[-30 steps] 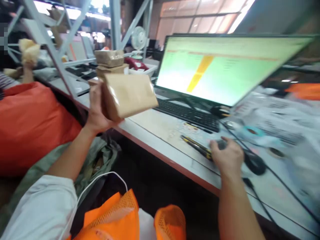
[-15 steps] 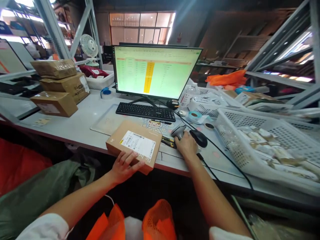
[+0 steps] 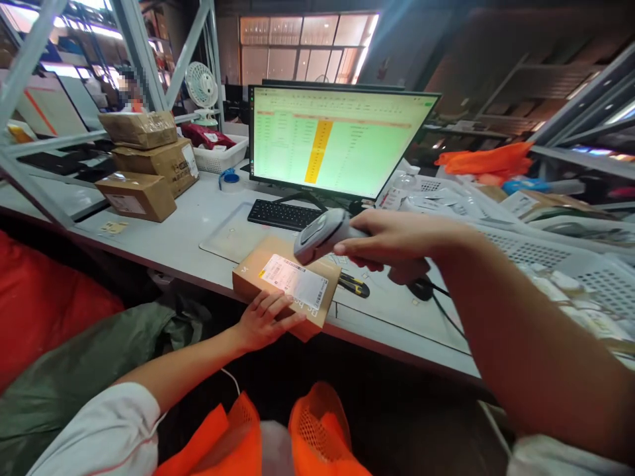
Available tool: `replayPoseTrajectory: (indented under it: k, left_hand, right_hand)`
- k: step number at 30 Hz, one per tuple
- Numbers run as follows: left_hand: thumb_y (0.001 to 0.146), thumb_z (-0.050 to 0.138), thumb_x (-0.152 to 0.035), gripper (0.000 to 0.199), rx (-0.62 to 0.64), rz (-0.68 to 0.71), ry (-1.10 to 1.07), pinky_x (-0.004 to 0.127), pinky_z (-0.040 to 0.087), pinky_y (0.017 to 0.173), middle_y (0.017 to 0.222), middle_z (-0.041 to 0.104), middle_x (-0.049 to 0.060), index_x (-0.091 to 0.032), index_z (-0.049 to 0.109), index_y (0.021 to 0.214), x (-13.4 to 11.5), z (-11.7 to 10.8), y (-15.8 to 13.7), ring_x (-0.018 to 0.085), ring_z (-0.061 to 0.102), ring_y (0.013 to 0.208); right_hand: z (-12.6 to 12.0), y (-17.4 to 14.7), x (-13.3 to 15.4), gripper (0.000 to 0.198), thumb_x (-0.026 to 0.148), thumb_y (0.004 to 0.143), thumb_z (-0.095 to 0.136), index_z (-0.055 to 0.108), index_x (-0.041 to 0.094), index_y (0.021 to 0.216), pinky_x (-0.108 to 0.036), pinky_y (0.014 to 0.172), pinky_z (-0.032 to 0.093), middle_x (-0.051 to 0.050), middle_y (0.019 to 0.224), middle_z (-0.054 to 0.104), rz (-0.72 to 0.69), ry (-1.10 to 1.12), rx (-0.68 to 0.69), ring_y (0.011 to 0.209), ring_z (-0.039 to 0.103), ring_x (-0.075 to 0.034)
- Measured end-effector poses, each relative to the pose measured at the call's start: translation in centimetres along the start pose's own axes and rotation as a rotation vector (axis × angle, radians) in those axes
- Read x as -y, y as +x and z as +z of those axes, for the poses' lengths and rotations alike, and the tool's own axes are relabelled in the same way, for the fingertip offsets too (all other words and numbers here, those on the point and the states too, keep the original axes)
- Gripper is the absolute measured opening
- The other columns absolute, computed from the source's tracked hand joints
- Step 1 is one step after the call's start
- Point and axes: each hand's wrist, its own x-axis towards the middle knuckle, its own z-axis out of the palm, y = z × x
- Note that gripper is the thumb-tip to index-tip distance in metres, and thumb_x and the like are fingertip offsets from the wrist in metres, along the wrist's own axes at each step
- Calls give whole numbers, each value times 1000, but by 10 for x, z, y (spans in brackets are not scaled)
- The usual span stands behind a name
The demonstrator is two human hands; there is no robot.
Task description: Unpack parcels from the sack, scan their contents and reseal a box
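Observation:
A brown cardboard box point(image 3: 252, 272) with a white shipping label point(image 3: 299, 280) lies at the table's front edge. My left hand point(image 3: 265, 320) rests on its near side, fingers laid flat over the top beside the label. Above the box, my right hand point(image 3: 391, 241) is wrapped round the handle of a grey barcode scanner point(image 3: 322, 235). The scanner's head tilts down at the label, and a reddish light falls there. Just right of the box is a yellow-and-black utility knife point(image 3: 354, 285), partly under the box's edge or beside it; I cannot tell which.
Behind the box stand a black keyboard point(image 3: 282, 215) and a lit monitor point(image 3: 337, 142). Cartons point(image 3: 136, 196) are stacked at the left, near a roll of tape point(image 3: 230, 180). White perforated baskets point(image 3: 520, 246) line the right side. The scanner's cable point(image 3: 449, 317) trails over the table.
My right hand has lifted the barcode scanner off the table and brought it over the box's label. A reddish glow now shows on the label. My left hand stays on the box.

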Motion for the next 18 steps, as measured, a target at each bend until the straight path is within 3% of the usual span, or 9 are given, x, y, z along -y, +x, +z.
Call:
replayPoseTrajectory:
  k: [2, 5, 9, 12, 14, 18]
  left_hand:
    - [88, 71, -29, 47, 12, -3, -21, 40, 35, 118, 127, 61, 6, -33, 59, 133, 6, -5, 2, 23, 52, 132]
    - [86, 73, -33, 65, 97, 12, -70, 45, 34, 120, 135, 55, 11, -29, 48, 145, 25, -24, 18, 28, 47, 137]
    - [72, 82, -38, 105, 303, -111, -88, 56, 27, 122, 148, 41, 19, -21, 26, 160, 66, -67, 72, 37, 38, 142]
    - [69, 83, -43, 112, 430, -260, -81, 57, 27, 122, 149, 40, 17, -22, 23, 162, 100, -85, 116, 38, 37, 141]
    - [69, 81, -51, 109, 504, -302, -95, 55, 31, 120, 149, 41, 16, -24, 29, 160, 120, -80, 135, 37, 39, 138]
    - [67, 79, -60, 101, 709, -303, -167, 51, 39, 115, 152, 46, 13, -26, 42, 154, 150, -43, 147, 36, 46, 136]
  right_hand:
    - [2, 13, 11, 59, 80, 73, 70, 63, 21, 76, -23, 31, 34, -2, 58, 58, 3, -51, 38, 40, 50, -12]
    - [2, 32, -6, 57, 77, 78, 66, 63, 20, 80, -23, 38, 40, -3, 61, 62, -42, -76, -92, 47, 57, -14]
    - [8, 54, -73, 48, 64, 90, 58, 62, 17, 88, -26, 52, 47, -8, 73, 69, 13, -136, -393, 60, 65, -18]
    - [32, 68, -127, 42, 56, 93, 56, 65, 15, 92, -33, 66, 50, -16, 93, 73, 210, -321, -591, 84, 71, -28]
    - [56, 75, -154, 44, 56, 94, 55, 66, 13, 98, -37, 75, 51, -19, 103, 73, 366, -399, -649, 98, 70, -34]
    - [100, 76, -181, 46, 48, 99, 49, 64, 9, 117, -44, 83, 52, -23, 112, 71, 567, -416, -658, 106, 68, -37]
